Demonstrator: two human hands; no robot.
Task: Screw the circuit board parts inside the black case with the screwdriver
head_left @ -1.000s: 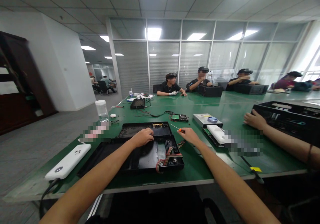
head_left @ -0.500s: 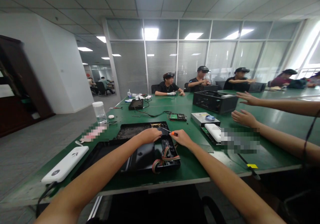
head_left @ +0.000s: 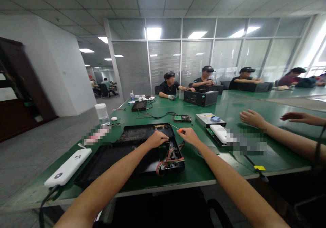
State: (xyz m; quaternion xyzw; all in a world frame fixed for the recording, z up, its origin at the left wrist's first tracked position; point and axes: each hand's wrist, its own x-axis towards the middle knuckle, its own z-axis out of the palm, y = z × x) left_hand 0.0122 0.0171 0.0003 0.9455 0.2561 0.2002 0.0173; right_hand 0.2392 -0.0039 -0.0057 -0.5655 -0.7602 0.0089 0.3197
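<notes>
Orange-handled screwdriver (head_left: 181,130) grasped by the right hand (head_left: 190,137), mid-frame; left hand (head_left: 157,139) over black casing (head_left: 150,161), hold unclear. Likely a screwdriving step, next calling for careful tip placement.

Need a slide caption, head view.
Right hand holding an orange-handled screwdriver, left hand over an open black case on a green table.
</notes>
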